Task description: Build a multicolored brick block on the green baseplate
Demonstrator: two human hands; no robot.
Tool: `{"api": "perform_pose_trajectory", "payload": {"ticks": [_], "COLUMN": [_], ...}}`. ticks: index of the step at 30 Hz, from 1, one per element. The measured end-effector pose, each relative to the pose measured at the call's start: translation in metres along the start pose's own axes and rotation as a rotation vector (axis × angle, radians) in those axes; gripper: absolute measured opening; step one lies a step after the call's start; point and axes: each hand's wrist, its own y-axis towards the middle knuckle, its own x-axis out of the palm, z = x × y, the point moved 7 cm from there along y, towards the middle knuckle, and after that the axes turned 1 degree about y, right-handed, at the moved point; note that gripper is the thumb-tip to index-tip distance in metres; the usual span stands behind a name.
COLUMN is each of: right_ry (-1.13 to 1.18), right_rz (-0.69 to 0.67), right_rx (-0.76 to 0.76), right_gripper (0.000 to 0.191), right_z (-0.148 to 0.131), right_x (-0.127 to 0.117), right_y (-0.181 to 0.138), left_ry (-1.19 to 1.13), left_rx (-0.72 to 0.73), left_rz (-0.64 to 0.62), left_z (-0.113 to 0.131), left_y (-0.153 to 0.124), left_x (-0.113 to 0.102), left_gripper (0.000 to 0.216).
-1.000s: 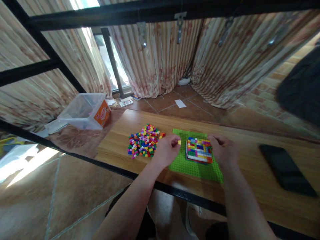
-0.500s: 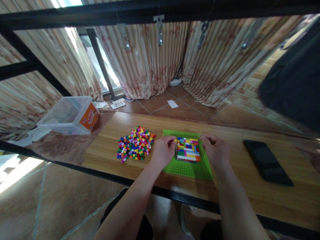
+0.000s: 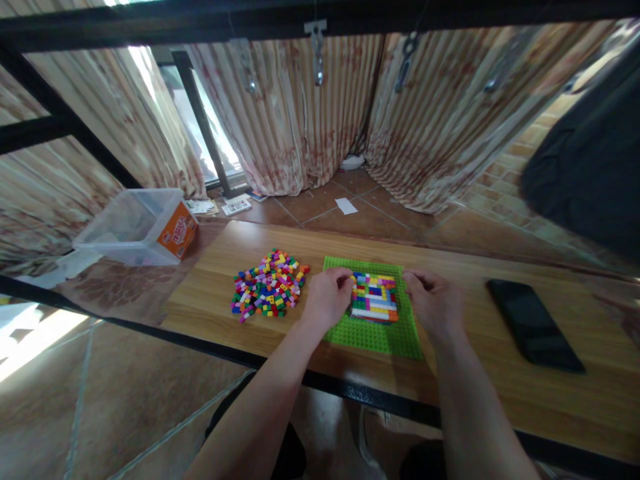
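A flat block of multicoloured toy bricks (image 3: 374,300) sits on a green studded baseplate (image 3: 370,341). At the block's far left corner, my left hand (image 3: 327,293) is closed in a pinch on a small yellow brick, mostly covered by the fingertips. My right hand (image 3: 434,297) hovers by the baseplate's right edge, apart from the block. Its thumb and forefinger are pressed together, and whatever may be between them is too small to make out. Left of the baseplate lies a loose pile of small coloured bricks (image 3: 270,287).
A black phone (image 3: 535,325) lies on the right of the wooden table (image 3: 200,293). Beyond the table's left end stands a clear plastic bin (image 3: 125,227) with an orange label. A black metal bar (image 3: 280,27) crosses above, in front of striped curtains (image 3: 330,120).
The view has shifted slightly. My left fingertips with the yellow brick seem a little closer against the block's corner; my right hand stays nearly where it was.
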Motion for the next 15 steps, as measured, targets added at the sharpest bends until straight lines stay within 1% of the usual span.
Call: {"api": "perform_pose_trajectory", "payload": {"ticks": [5, 8, 12, 15], "right_ry": [0.003, -0.001, -0.023, -0.052], "right_rz": [-0.012, -0.027, -0.058, -0.070], "right_rx": [0.016, 0.034, -0.005, -0.041], "right_gripper": [0.035, 0.036, 0.038, 0.037], "right_z": [-0.001, 0.001, -0.005, -0.013], "right_x": [0.002, 0.005, 0.009, 0.012], "right_y": [-0.001, -0.002, -0.005, -0.007], "left_ry": [-0.095, -0.145, -0.236, -0.360], "left_rx": [-0.036, -0.057, -0.085, -0.135], "left_rz": [-0.003, 0.017, 0.038, 0.027], "left_z": [-0.003, -0.006, -0.012, -0.021], "left_y": [0.001, 0.002, 0.004, 0.007], "left_x": [0.005, 0.007, 0.013, 0.021], "left_gripper": [0.015, 0.013, 0.024, 0.026]}}
